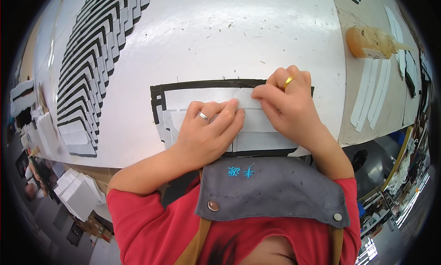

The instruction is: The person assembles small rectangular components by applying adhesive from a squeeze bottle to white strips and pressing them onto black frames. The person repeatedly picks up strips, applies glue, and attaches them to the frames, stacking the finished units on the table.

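Observation:
A black fabric panel point(202, 86) with white and pale grey backing pieces lies flat on the table in front of me. More layered pieces of the same kind show under its left side. My left hand point(209, 127) rests on the middle of the panel, fingers stretched out and tips near its centre line. Over the panel's upper right part, my right hand point(287, 102) is closed in a pinch, thumb and forefinger together. Whatever the pinch holds, if anything, is too small to make out. Short loose threads stick up from the far edge.
A long overlapping row of black-edged grey panels point(92, 76) runs along the left. At the right lie a bottle of amber liquid point(367, 42) with a pointed nozzle and white strips point(365, 95). White stacked pieces point(76, 194) stand below the table's left edge. Small dark scraps dot the white tabletop point(202, 40).

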A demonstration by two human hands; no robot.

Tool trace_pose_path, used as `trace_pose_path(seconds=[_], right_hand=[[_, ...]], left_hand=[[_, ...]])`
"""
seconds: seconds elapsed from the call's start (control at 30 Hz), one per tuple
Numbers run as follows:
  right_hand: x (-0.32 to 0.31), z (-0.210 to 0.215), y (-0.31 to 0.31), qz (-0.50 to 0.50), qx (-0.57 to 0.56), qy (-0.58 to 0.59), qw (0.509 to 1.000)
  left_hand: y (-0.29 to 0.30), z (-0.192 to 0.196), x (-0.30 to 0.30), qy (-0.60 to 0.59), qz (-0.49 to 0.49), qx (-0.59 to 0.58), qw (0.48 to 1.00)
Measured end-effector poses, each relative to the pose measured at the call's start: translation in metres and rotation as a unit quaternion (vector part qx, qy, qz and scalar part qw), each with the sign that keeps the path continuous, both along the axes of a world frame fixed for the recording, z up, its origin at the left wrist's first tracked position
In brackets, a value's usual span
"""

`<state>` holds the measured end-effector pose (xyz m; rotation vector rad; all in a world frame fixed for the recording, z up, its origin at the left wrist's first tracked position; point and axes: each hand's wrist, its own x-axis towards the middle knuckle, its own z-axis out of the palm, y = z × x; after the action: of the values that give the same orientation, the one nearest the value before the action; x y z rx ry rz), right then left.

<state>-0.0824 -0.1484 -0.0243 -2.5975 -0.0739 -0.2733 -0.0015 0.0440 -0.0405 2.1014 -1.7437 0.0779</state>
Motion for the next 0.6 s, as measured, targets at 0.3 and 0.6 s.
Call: trace_pose_path(seconds=[0.3,0.6], right_hand=[[0.007,-0.007,0.004,-0.064,0.066,-0.006,0.996],[0.0,-0.017,0.007,-0.011,-0.089,-0.156,0.984]], left_hand=[[-0.002,-0.006,0.0,0.002,0.02,-0.033,0.999],[-0.005,-0.005,-0.001,0.014,0.038,-0.031,0.999]])
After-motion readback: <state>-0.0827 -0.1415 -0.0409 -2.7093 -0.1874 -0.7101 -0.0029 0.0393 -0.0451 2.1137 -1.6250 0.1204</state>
